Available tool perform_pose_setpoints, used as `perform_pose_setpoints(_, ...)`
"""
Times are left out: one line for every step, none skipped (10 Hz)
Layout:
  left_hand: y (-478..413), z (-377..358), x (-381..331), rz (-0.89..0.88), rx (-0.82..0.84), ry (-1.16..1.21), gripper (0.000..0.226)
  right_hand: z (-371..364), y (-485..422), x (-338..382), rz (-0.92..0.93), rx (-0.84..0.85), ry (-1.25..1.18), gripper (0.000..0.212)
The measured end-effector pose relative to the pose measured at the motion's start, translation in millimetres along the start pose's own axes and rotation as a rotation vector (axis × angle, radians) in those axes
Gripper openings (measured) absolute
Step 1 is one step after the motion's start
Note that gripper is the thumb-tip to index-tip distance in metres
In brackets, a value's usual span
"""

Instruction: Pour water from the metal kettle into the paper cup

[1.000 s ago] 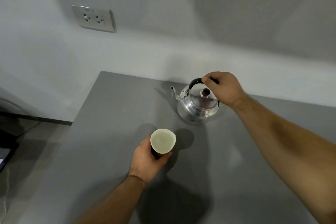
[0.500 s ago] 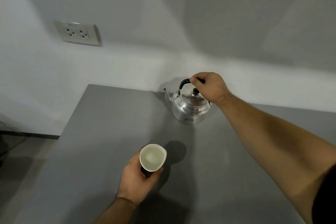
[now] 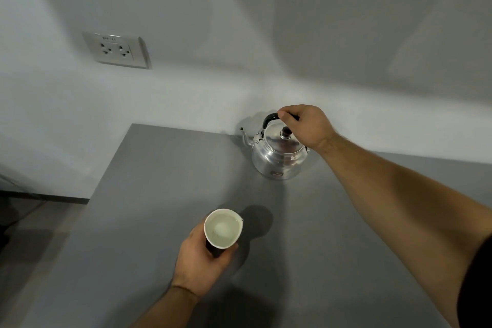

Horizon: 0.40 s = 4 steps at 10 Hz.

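Note:
A shiny metal kettle stands upright on the grey table near the back wall, its spout pointing left. My right hand grips its black arched handle from above. Nearer to me, my left hand is wrapped around a paper cup with a white inside and a dark outside. The cup is tilted slightly towards me and holds clear water. Kettle and cup are well apart.
The table's left edge drops to a dark floor. A white double wall socket sits on the grey wall at the upper left. The wall runs directly behind the kettle.
The kettle has settled further back by the wall, with my right hand still on its handle. My left hand has kept hold of the cup and drawn it a little nearer to me.

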State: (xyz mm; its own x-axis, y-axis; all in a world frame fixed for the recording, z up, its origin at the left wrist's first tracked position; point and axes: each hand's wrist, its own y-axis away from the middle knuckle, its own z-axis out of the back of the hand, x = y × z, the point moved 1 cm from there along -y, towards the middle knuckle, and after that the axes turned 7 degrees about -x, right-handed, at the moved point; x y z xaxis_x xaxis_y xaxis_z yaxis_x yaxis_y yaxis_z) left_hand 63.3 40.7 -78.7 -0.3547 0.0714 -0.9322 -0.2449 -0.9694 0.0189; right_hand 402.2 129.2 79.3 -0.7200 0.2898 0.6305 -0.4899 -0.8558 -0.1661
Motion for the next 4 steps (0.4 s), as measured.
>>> perform_pose_setpoints(0, 1, 0, 0.017, 0.007, 0.017, 0.063, 2, 6, 3, 0.074, 0.014, 0.096, 0.042)
perform_pose_setpoints(1, 3, -2, 0.017, 0.025, 0.058, 0.069, 9, 19, 7, 0.137, -0.041, 0.182, 0.048)
perform_pose_setpoints(6, 11, -1, -0.001, 0.060, 0.039, 0.077, 22, 36, 8, 0.189, -0.126, 0.159, 0.048)
perform_pose_setpoints(18, 26, -5, -0.032, 0.079, -0.064, 0.082, 37, 57, 7, 0.175, -0.170, 0.129, 0.047)
